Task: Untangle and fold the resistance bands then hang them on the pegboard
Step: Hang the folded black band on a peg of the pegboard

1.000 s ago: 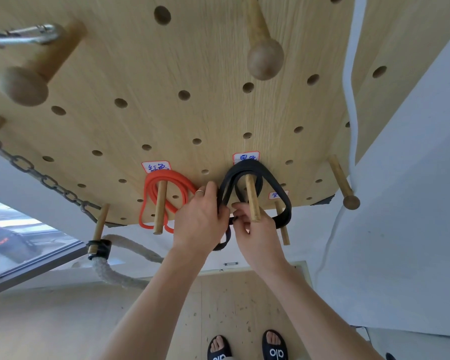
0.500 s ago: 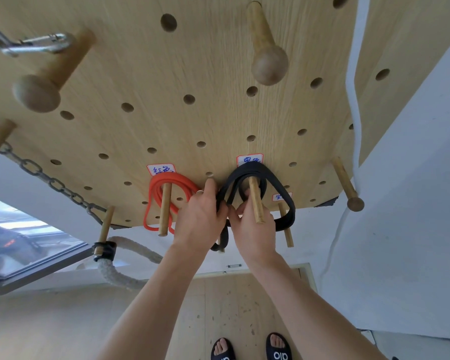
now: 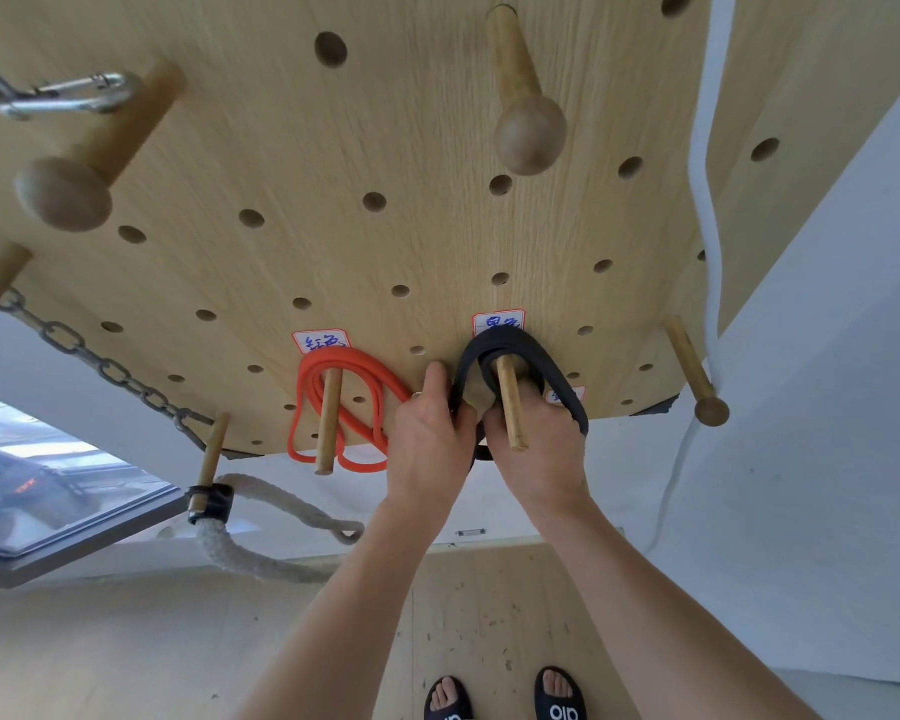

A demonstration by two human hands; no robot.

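A folded black resistance band (image 3: 552, 362) loops over a wooden peg (image 3: 509, 402) near the bottom edge of the wooden pegboard (image 3: 396, 137), under a white label. My left hand (image 3: 430, 444) grips the band's left side just below the loop. My right hand (image 3: 539, 449) holds its lower part behind the peg, fingers curled round it. A folded red resistance band (image 3: 354, 376) hangs on the neighbouring peg (image 3: 327, 420) to the left, untouched.
Large knobbed pegs (image 3: 526, 122) stick out higher on the board. A carabiner (image 3: 68, 93), a chain (image 3: 100, 366) and a thick rope (image 3: 261, 511) hang at the left. A white cord (image 3: 707, 200) runs down the right side. My sandalled feet (image 3: 505, 693) stand on the floor below.
Both hands have pushed the black band further onto its peg towards the board, and they have closed together. The red band has not moved.
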